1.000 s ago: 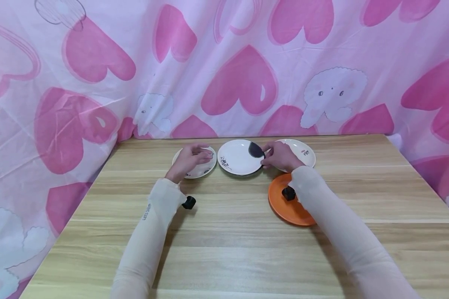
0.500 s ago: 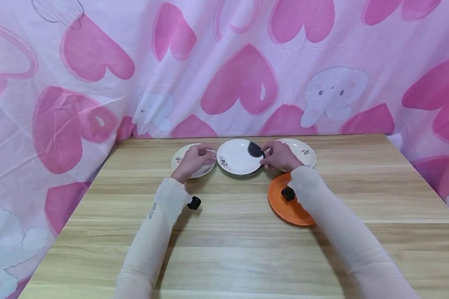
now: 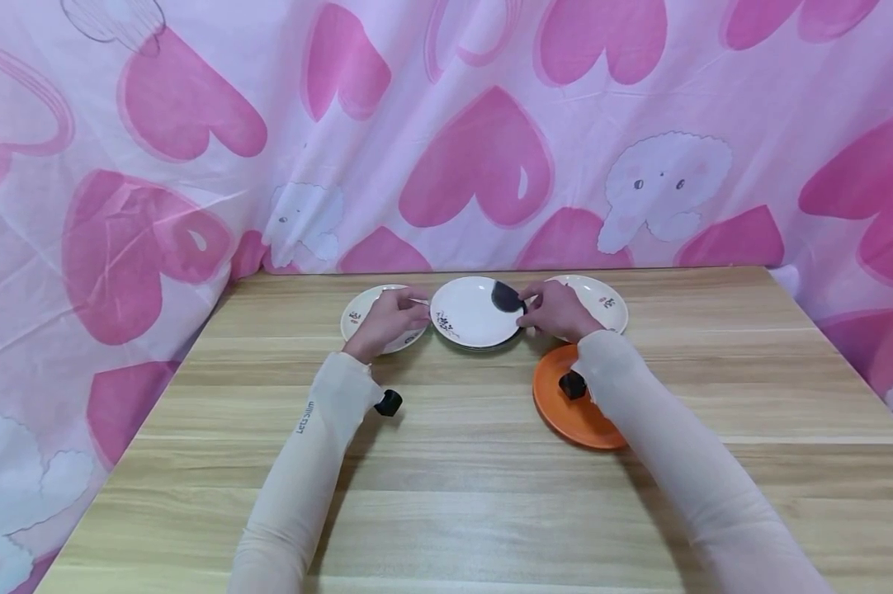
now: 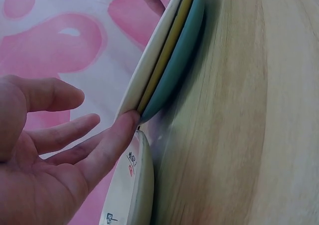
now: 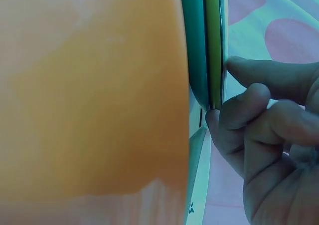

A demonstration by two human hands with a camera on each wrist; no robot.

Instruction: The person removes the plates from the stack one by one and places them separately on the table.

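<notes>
A white plate with a dark patch and a small flower print tops a stack at the table's far middle. Below it lie a yellow plate and a teal plate. My left hand reaches over a smaller patterned plate, fingers mostly straight, one fingertip touching the stack's left rim. At the right rim, my right hand has curled fingers and pinches the white plate's edge. Another white plate is partly hidden behind that hand.
An orange plate lies nearer on the right, partly under my right forearm. A pink heart-patterned cloth hangs along the far edge of the wooden table.
My left hand has moved right, from above the small plate to the stack's rim. The right hand stays at the right rim, and the stack has shifted very slightly left.
</notes>
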